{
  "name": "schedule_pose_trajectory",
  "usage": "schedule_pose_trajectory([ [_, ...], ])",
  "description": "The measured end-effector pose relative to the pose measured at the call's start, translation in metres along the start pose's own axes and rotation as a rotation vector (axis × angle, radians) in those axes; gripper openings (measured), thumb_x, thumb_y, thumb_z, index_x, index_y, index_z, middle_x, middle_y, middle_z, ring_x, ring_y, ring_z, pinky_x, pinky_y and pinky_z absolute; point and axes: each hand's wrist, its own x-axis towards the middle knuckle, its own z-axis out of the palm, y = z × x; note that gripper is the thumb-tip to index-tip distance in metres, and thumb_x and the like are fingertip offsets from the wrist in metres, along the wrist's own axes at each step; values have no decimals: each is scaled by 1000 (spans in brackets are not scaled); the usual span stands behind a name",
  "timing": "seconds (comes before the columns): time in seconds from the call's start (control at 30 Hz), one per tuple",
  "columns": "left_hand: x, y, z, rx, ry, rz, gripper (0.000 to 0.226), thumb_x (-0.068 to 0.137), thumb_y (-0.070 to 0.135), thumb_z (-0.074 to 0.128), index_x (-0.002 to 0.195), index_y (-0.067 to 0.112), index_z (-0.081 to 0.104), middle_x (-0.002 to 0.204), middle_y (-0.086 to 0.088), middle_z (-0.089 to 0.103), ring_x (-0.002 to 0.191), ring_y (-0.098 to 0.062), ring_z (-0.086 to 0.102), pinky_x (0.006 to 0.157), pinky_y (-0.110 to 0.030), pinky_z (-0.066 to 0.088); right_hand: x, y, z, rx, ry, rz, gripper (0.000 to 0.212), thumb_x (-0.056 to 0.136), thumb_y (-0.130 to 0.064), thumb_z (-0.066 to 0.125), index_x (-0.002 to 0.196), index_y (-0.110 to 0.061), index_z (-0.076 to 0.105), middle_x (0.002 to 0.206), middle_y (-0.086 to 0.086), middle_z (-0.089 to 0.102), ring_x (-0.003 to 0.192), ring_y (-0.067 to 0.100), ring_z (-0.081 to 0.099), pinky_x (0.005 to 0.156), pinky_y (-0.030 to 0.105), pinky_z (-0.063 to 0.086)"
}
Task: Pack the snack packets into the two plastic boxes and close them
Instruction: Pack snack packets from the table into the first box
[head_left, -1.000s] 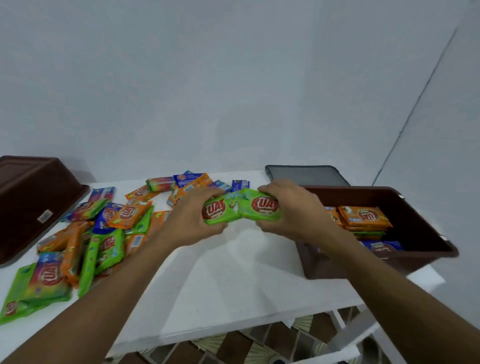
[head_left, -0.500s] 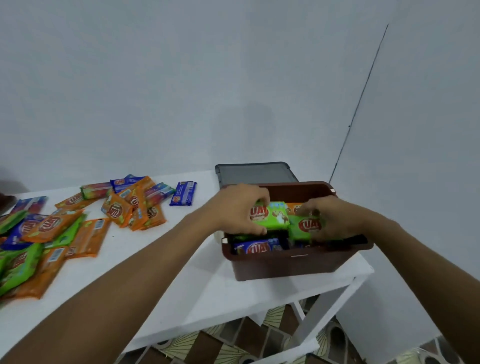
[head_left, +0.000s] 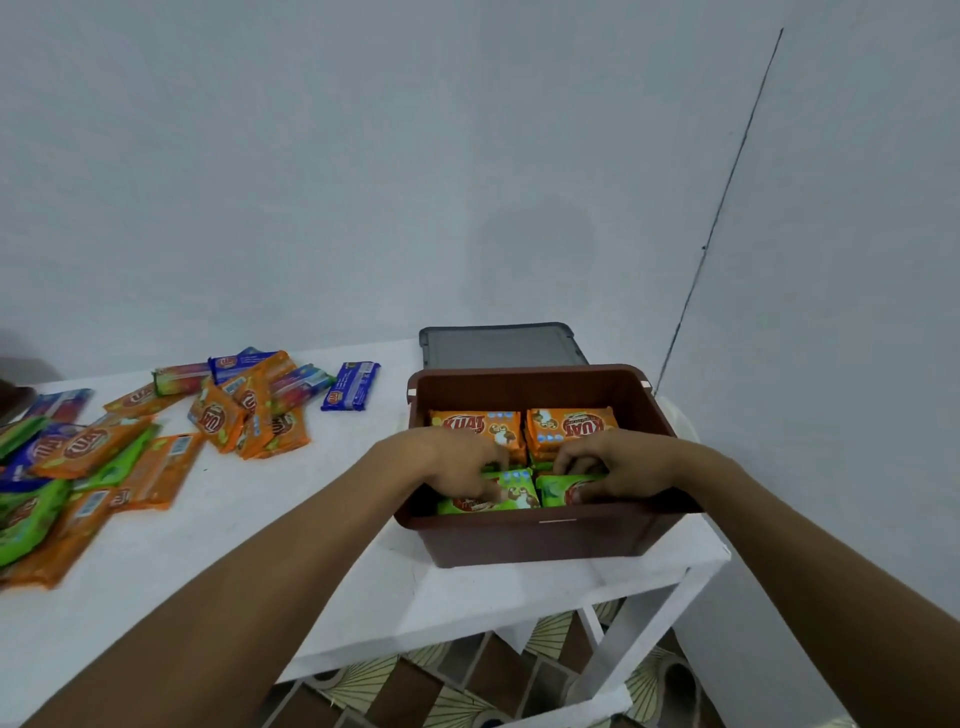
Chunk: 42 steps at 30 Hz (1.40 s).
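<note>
The white surface (head_left: 234, 545) still carries a broad loose pile (head_left: 78, 457) of snack packets at its left end, so packing is far from over. At the right end, the brown plastic box (head_left: 540, 540), with its grey lid (head_left: 501, 345) lying behind it, takes a fresh load. The left hand (head_left: 452, 462) and right hand (head_left: 618, 465), above the bare surface a second ago, now reach inside. Each grip is clenched on the green packets (head_left: 511, 493), seated in the near row.

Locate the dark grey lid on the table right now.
In the head view, the dark grey lid lies on the white table right of centre, directly behind the open brown box, with a lone blue packet to its left.
</note>
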Motion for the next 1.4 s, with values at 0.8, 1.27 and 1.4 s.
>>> schedule_pose_trajectory([
  [0.8, -59, -47, 20, 96, -142, -249, 58, 95, 63, 31, 143, 30, 38, 146, 0, 44, 131, -23, 42, 105, -42, 35, 44, -67, 24, -38, -4, -159, 36, 91, -34, 65, 125, -26, 57, 127, -4, 60, 115, 11, 56, 100, 36, 48],
  [1.27, -61, -51, 15, -170, -283, -227, 54, 100, 46, 37, 146, 18, 40, 152, -3, 37, 138, -22, 36, 109, -37, 30, 45, -81, 23, -124, -108, -83, 36, 97, -36, 52, 132, -26, 50, 137, -2, 49, 121, 17, 47, 103, 35, 40],
  [1.4, -60, -57, 19, -154, -111, -171, 45, 99, 46, 41, 133, 18, 52, 132, -4, 56, 116, -21, 54, 94, -34, 44, 44, -80, 26, -30, 36, -116, 30, 93, -31, 61, 123, -23, 59, 121, -3, 63, 107, 10, 60, 94, 33, 52],
])
